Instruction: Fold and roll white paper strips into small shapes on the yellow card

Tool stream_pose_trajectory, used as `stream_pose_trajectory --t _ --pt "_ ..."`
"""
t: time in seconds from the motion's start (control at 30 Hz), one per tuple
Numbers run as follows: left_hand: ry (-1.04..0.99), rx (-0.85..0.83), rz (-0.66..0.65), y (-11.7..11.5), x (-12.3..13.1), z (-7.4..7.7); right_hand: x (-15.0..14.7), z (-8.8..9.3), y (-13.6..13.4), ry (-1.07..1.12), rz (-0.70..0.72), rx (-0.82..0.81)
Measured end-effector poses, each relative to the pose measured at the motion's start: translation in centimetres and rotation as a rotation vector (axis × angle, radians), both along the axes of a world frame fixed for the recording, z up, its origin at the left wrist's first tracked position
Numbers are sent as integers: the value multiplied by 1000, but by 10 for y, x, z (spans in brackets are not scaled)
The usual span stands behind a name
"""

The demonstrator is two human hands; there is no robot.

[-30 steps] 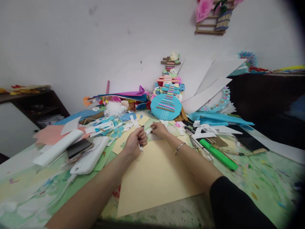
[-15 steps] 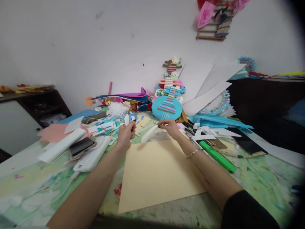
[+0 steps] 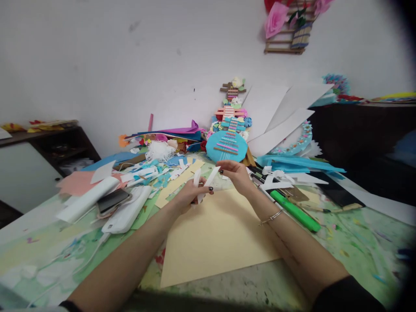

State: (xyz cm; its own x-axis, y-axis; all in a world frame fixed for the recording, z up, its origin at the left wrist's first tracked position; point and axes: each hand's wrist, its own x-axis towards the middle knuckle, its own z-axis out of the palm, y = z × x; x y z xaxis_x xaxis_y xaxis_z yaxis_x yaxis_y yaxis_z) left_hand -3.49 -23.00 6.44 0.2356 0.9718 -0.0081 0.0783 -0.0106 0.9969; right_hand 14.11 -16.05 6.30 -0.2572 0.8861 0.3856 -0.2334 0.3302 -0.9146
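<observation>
A white paper strip [image 3: 209, 183] slants between my two hands above a cream paper sheet [image 3: 216, 238]. My left hand [image 3: 190, 193] is closed, its thumb pressed on the strip's lower end. A second white piece [image 3: 196, 177] stands up from the same hand. The upper end of the strip is at the fingertips of my right hand [image 3: 236, 177], thumb and forefinger pinched together. Behind the hands leans a blue round-bodied paper lute [image 3: 226, 146] with coloured sticks and white strings. The fingers under my left hand are partly hidden.
To the left lie a phone [image 3: 113, 201], a white power bank [image 3: 127, 210] with a cable, and a white paper roll [image 3: 87, 200]. A green marker [image 3: 295, 211] and a dark tablet [image 3: 336, 190] are on the right. Paper scraps [image 3: 152, 171] cover the back left.
My left hand has moved right and turned, bringing its white piece beside the strip. Its thumb now grips the strip's lower end, which hung loose before. The view has shifted slightly.
</observation>
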Motion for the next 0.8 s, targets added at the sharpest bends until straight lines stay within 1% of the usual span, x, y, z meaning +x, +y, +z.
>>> stream_pose_trajectory --t 0.1,0.17,0.23,0.33,0.4,0.6,0.73,0.8 --pt "251 217 144 4 0 -3 5 -1 -5 21 137 -150" --pt "427 381 214 5 -1 -6 6 -3 -9 -3 181 -239" --pt "584 539 244 7 -1 -9 5 -6 -12 -31 183 -281" --pt "753 714 235 8 -3 -13 3 -10 -13 -58 147 -255" --pt "793 756 221 9 -4 -15 2 -13 -12 -69 130 -217" --pt "782 762 232 9 -5 -18 0 -17 -8 -84 44 -169" --pt "765 732 286 9 -5 -18 -1 -19 -7 -96 -1 -162" --pt "787 704 282 10 -6 -18 -2 -18 -7 -100 -10 -163"
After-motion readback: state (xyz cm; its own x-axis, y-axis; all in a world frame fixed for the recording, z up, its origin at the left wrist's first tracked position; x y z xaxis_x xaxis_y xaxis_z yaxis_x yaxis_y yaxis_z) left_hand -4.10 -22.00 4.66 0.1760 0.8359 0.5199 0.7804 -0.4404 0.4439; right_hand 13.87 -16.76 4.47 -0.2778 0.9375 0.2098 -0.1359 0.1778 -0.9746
